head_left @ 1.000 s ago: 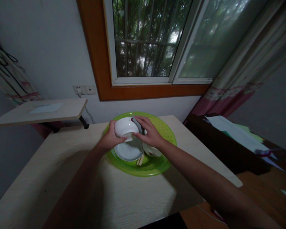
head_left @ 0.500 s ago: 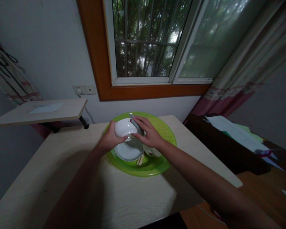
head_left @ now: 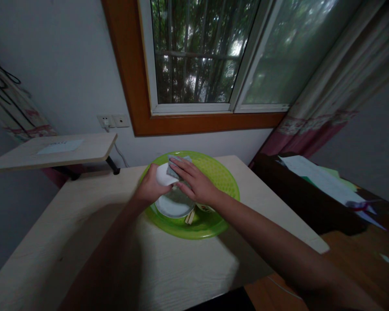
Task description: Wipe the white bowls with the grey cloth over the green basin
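My left hand grips a white bowl by its side, with the thumb along the near edge. Against the bowl's outer surface, my right hand presses a grey cloth under its fingers. Both hands are above a green plastic basin. Inside the basin, below the held bowl, is a larger white bowl. A patterned bowl sits beside it, mostly covered by my right hand. A pair of light wooden chopsticks leans near these two.
The basin stands on a pale wooden table. A raised shelf with a paper on it is at the left. Behind are a wall socket and a window. Papers lie on dark furniture at the right.
My right hand with the cloth has moved slightly left across the bowl, and more of the cloth shows. The bowl has turned a little in my left hand.
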`<action>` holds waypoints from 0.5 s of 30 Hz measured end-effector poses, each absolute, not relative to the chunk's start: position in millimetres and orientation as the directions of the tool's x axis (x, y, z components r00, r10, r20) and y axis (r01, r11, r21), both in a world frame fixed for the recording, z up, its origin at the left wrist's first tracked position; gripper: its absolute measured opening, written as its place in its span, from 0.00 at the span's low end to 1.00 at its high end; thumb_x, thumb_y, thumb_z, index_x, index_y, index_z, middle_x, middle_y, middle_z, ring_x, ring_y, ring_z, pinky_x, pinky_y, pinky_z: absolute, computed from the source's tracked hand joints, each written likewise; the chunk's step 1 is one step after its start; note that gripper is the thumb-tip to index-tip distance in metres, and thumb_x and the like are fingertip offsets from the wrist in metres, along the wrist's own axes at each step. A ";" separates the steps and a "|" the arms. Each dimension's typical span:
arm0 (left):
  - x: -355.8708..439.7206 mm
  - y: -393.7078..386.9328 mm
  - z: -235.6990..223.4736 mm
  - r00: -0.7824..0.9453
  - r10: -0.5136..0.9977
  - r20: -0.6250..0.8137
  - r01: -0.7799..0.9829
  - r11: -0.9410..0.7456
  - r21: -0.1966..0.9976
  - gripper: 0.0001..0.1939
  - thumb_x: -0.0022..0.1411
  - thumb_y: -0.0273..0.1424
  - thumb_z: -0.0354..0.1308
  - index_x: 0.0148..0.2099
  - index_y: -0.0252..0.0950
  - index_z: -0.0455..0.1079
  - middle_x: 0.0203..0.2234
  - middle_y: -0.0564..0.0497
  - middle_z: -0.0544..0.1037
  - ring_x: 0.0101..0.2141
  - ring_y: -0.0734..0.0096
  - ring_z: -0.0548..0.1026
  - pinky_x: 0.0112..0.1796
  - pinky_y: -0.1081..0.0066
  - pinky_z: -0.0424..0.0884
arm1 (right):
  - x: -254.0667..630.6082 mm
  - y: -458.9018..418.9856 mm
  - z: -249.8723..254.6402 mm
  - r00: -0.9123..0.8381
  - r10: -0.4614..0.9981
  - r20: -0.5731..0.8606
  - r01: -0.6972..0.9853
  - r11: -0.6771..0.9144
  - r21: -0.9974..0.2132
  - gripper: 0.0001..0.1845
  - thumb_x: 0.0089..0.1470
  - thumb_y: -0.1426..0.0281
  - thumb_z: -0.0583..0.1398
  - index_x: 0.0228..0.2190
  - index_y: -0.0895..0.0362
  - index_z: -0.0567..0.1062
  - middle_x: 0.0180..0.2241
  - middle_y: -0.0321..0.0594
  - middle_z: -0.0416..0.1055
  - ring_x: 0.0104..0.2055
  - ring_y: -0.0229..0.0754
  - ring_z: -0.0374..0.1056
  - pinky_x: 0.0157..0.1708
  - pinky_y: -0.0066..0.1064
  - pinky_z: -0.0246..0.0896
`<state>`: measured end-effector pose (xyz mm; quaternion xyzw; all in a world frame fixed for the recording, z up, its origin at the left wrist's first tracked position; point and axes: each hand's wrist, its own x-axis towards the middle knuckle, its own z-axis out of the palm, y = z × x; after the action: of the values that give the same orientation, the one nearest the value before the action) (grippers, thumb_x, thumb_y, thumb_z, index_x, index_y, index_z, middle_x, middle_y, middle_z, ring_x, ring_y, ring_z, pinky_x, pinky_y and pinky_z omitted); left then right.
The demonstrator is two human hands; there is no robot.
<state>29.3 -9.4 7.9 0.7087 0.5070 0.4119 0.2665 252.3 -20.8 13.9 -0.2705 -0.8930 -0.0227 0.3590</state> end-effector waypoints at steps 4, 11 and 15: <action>24.0 -5.9 7.4 0.044 0.971 0.235 0.425 -0.231 0.875 0.33 0.46 0.41 0.73 0.48 0.40 0.60 0.41 0.48 0.75 0.42 0.56 0.77 0.41 0.61 0.74 | 259.9 -10.8 4.1 -0.471 0.605 0.641 0.551 0.770 -0.321 0.35 0.74 0.61 0.52 0.75 0.47 0.47 0.75 0.47 0.51 0.76 0.52 0.52 0.73 0.58 0.52; 23.7 -6.0 11.0 -0.034 0.986 0.163 0.375 -0.138 0.917 0.34 0.46 0.40 0.73 0.49 0.40 0.59 0.44 0.46 0.76 0.45 0.54 0.78 0.44 0.59 0.75 | 254.9 -16.3 1.5 -0.510 0.599 0.617 0.557 0.777 -0.294 0.42 0.73 0.59 0.53 0.76 0.47 0.36 0.78 0.45 0.39 0.78 0.52 0.42 0.74 0.56 0.49; 28.4 -9.9 13.7 -0.017 0.982 0.190 0.432 -0.164 0.887 0.31 0.46 0.38 0.73 0.46 0.41 0.58 0.40 0.48 0.76 0.41 0.56 0.77 0.42 0.61 0.74 | 247.0 -26.0 10.1 -0.642 0.470 0.605 0.505 0.854 -0.127 0.43 0.73 0.63 0.53 0.76 0.48 0.33 0.78 0.43 0.34 0.80 0.53 0.31 0.75 0.59 0.45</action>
<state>28.4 -9.9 13.7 0.6261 0.5643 0.4361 0.3153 247.0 -26.0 10.1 -0.2692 -0.9057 -0.0269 0.3263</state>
